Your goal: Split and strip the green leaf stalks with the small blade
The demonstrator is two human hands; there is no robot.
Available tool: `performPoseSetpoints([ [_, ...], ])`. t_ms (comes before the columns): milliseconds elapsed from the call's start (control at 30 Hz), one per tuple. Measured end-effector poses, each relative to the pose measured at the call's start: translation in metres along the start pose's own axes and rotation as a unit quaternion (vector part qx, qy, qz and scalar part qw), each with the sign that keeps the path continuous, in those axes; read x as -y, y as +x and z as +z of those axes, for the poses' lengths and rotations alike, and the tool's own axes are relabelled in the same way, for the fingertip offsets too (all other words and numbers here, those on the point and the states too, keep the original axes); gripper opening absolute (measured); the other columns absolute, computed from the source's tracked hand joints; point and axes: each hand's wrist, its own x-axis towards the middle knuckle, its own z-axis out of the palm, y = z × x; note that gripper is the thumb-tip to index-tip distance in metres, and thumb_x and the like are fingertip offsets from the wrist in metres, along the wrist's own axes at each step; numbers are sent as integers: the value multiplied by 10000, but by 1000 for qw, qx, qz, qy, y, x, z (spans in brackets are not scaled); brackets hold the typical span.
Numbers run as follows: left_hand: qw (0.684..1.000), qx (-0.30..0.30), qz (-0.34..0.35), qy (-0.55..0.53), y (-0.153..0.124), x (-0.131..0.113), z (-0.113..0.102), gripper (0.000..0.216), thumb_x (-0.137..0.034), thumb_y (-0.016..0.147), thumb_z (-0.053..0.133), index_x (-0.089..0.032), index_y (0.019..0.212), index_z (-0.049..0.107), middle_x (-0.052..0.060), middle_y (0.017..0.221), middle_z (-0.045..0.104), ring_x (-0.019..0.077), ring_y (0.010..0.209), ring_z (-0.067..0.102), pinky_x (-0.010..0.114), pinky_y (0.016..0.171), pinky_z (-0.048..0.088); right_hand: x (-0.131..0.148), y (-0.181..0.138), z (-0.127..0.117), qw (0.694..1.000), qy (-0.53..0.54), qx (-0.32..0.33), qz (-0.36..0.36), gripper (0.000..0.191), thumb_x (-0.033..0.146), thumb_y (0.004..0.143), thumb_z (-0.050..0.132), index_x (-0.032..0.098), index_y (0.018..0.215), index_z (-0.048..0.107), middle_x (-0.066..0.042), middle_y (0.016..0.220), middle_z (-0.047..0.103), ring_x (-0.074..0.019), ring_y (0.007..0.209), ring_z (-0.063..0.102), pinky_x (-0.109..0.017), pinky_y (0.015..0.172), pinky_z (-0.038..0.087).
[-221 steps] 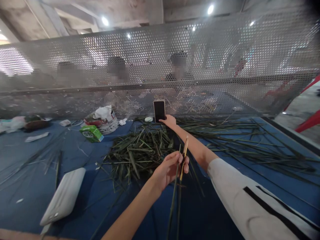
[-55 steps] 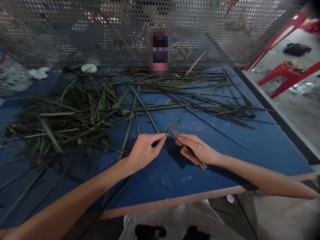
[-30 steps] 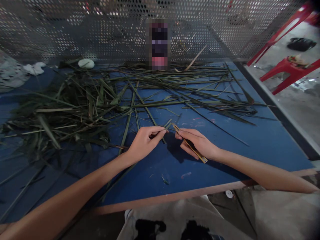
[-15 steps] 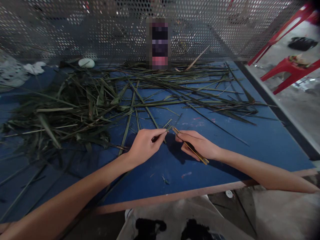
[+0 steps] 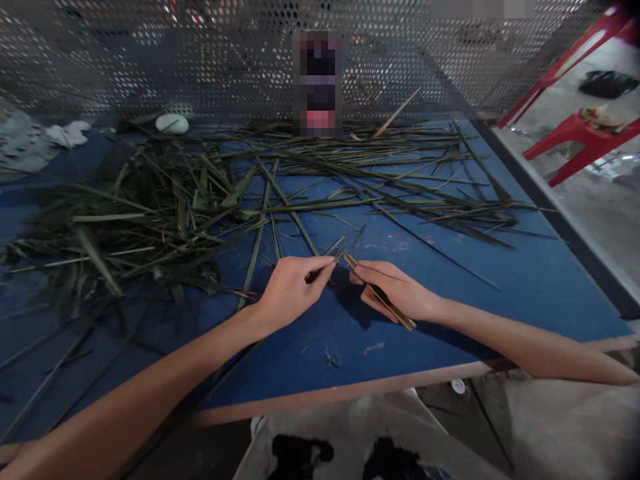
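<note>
Between the thumb and forefinger of my left hand [image 5: 297, 290], a small thin piece of green leaf [image 5: 338, 255] is pinched. Just to its right, my right hand [image 5: 390, 287] is closed round a slim yellow-gold tool [image 5: 407, 323], shaped like a box cutter. The tool's front end points up and left, close to the left fingertips; I cannot tell whether it touches the leaf. Both hands are low over the blue table [image 5: 475, 313]. Long green leaf strips [image 5: 280, 187] lie just beyond my fingers.
A tangled heap of leaves [image 5: 165, 220] covers the table's left side, and more long strips [image 5: 400, 160] spread along the back. Behind them rises a perforated metal panel [image 5: 225, 67]. A pale oval object [image 5: 173, 124] lies at its foot. Red stools [image 5: 575, 140] stand off the right edge.
Both hands hold nearly the same pose, still gripping the leaf piece and the tool. The tool has rolled very slightly in my right hand. The whole view has shifted a little.
</note>
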Motion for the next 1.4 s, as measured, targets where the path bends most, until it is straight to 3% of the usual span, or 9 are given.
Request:
performPoseSetpoints([
  [200,1000,6,5,-6,2,-4,-2,252,-278,916,504,-149,854,712,-5,587,629,83,479,482,208,482,332,1,0,3,1000,6,-7,6,253,360,985,319,198,816,418,105,339,397,-69,236,328,-152,263,237],
  [367,1000,28,8,-5,4,-9,-1,331,-278,928,469,-144,679,640,-29,494,492,70,454,391,213,469,281,-1,1,4,1000,4,-3,6,257,391,977,342,201,819,414,105,348,404,-71,241,325,-155,263,237],
  [533,999,35,-34,-23,7,-14,-1,273,-305,936,460,-159,844,672,-3,608,607,94,522,488,211,513,351,1,2,2,1000,7,-9,-1,250,381,977,326,208,820,414,104,335,394,-80,234,318,-159,260,220],
  [700,991,74,-79,-79,6,-17,-7,256,-333,941,457,-169,942,654,-14,576,610,111,522,552,220,545,417,9,2,0,999,25,-45,-20,253,322,979,288,205,796,417,99,302,355,-76,229,267,-155,278,183],
  [867,992,50,-56,-102,4,-12,-6,291,-317,928,478,-162,752,651,-8,526,592,101,482,544,214,528,425,12,1,0,997,38,-58,-21,262,330,980,294,201,799,431,92,292,345,-75,237,250,-157,293,157],
  [1133,998,11,-31,-58,4,-11,-1,315,-284,901,515,-153,632,616,-14,467,527,87,441,454,215,468,349,8,0,2,998,41,-51,-19,247,326,980,282,206,816,422,93,298,371,-82,233,258,-164,288,157],
  [1400,1000,-8,8,-29,2,-10,2,294,-284,909,493,-152,697,648,-28,465,485,79,441,386,218,461,303,8,1,7,999,13,-52,-8,234,314,982,259,211,826,399,102,306,374,-86,228,294,-156,273,205],
])
